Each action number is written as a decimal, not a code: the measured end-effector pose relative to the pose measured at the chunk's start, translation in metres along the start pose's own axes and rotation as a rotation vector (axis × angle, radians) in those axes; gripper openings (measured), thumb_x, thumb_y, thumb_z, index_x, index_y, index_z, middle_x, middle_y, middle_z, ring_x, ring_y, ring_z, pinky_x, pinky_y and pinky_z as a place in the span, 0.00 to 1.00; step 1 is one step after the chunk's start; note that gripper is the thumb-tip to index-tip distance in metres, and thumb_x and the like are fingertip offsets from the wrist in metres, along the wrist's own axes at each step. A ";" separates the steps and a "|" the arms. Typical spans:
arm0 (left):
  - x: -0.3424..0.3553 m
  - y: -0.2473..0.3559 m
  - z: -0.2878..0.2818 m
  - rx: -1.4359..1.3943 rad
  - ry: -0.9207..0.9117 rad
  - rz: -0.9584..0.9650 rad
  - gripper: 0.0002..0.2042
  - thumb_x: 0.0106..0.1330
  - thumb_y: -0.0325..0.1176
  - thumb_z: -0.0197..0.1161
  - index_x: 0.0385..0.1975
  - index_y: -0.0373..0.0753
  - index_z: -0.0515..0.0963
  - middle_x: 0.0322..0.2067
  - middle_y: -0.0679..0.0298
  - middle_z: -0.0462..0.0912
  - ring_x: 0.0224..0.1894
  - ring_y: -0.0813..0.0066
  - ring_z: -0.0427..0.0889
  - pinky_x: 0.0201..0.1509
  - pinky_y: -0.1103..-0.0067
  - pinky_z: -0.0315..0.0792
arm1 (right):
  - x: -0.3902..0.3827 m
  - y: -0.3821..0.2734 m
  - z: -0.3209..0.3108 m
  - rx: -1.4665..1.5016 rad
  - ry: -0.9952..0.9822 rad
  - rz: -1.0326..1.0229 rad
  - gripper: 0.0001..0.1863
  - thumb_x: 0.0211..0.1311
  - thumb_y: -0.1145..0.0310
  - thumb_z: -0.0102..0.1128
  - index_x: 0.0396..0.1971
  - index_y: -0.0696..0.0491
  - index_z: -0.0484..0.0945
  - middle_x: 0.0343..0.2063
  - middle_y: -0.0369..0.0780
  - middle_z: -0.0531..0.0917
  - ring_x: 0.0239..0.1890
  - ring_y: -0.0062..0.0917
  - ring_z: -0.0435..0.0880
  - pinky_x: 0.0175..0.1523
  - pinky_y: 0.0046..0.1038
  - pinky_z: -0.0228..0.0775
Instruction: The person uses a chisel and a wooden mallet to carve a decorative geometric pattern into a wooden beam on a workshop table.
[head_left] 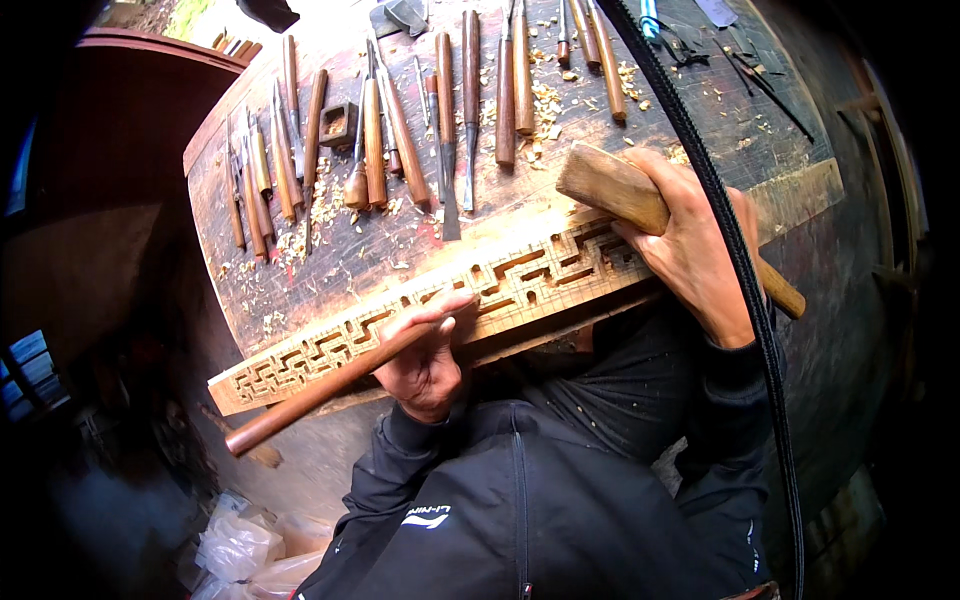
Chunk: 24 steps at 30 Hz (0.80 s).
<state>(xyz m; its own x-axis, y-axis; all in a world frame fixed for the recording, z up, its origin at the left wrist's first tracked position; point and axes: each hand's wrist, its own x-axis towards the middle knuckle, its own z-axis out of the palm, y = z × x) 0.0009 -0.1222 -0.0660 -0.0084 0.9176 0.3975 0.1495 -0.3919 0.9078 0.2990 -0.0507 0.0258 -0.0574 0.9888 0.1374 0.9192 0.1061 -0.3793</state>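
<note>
Head view: dark workbench (pixel 330 265) strewn with shavings, chisels (pixel 471 80) ranked across the upper frame. Fretwork board (pixel 520 292) runs from lower left to right of centre. Judged well along: slots cut over most of the visible face, grid lines showing; remaining depth unclear. Left hand (pixel 425 368), centre: fingers closed round wooden tool handle (pixel 320 390), tip hidden. Right hand (pixel 695 235), right of centre: fingers wrapped round wooden mallet (pixel 608 186).

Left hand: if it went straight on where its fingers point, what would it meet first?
The left hand would probably meet the carved board; its fingers overlap it in view, depth unclear.
</note>
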 end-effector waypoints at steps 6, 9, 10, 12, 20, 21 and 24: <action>0.004 0.006 0.002 -0.021 0.004 -0.028 0.13 0.74 0.10 0.55 0.54 0.29 0.72 0.47 0.45 0.88 0.52 0.57 0.90 0.64 0.64 0.81 | -0.003 0.002 0.001 0.054 0.038 -0.036 0.25 0.51 0.74 0.77 0.51 0.51 0.83 0.37 0.48 0.90 0.39 0.46 0.91 0.45 0.43 0.82; 0.009 0.012 0.004 -0.003 -0.011 -0.098 0.11 0.76 0.12 0.54 0.54 0.30 0.71 0.47 0.47 0.89 0.52 0.59 0.90 0.64 0.65 0.80 | -0.003 0.005 0.005 0.035 0.038 -0.044 0.25 0.51 0.75 0.77 0.52 0.53 0.83 0.37 0.48 0.90 0.39 0.45 0.91 0.45 0.42 0.83; 0.011 0.012 -0.002 0.060 -0.058 -0.124 0.11 0.77 0.15 0.55 0.55 0.31 0.70 0.47 0.47 0.88 0.51 0.59 0.89 0.63 0.65 0.81 | -0.003 0.006 0.004 0.025 0.028 -0.040 0.25 0.51 0.76 0.77 0.52 0.53 0.83 0.37 0.48 0.90 0.39 0.45 0.91 0.45 0.41 0.83; 0.013 0.013 -0.004 0.107 -0.091 -0.155 0.10 0.79 0.17 0.55 0.56 0.31 0.69 0.47 0.48 0.88 0.50 0.60 0.89 0.63 0.65 0.81 | -0.003 0.008 0.006 0.023 0.030 -0.042 0.26 0.51 0.76 0.77 0.53 0.54 0.83 0.37 0.49 0.90 0.38 0.44 0.91 0.45 0.41 0.84; 0.013 0.016 0.003 0.094 -0.030 -0.157 0.08 0.79 0.17 0.56 0.53 0.31 0.71 0.46 0.48 0.88 0.50 0.60 0.89 0.62 0.65 0.81 | -0.004 0.007 0.005 0.023 0.029 -0.043 0.25 0.52 0.77 0.77 0.53 0.53 0.83 0.37 0.49 0.90 0.39 0.45 0.91 0.46 0.41 0.84; 0.011 0.013 0.004 0.083 -0.016 -0.128 0.08 0.79 0.17 0.56 0.53 0.31 0.71 0.46 0.48 0.88 0.51 0.60 0.89 0.63 0.65 0.81 | -0.004 0.008 0.005 0.024 0.032 -0.045 0.25 0.52 0.77 0.77 0.52 0.53 0.83 0.37 0.49 0.90 0.40 0.45 0.91 0.46 0.41 0.84; 0.002 0.008 0.005 0.060 0.004 -0.058 0.09 0.79 0.17 0.55 0.54 0.31 0.70 0.47 0.46 0.89 0.51 0.60 0.89 0.64 0.66 0.80 | -0.006 0.008 0.006 0.029 0.047 -0.060 0.23 0.52 0.77 0.77 0.51 0.54 0.82 0.36 0.49 0.89 0.40 0.45 0.91 0.47 0.41 0.83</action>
<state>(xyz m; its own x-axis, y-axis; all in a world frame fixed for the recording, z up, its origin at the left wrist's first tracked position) 0.0068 -0.1236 -0.0587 -0.0227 0.9384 0.3447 0.2077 -0.3328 0.9198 0.3045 -0.0549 0.0161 -0.0926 0.9747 0.2033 0.9029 0.1683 -0.3955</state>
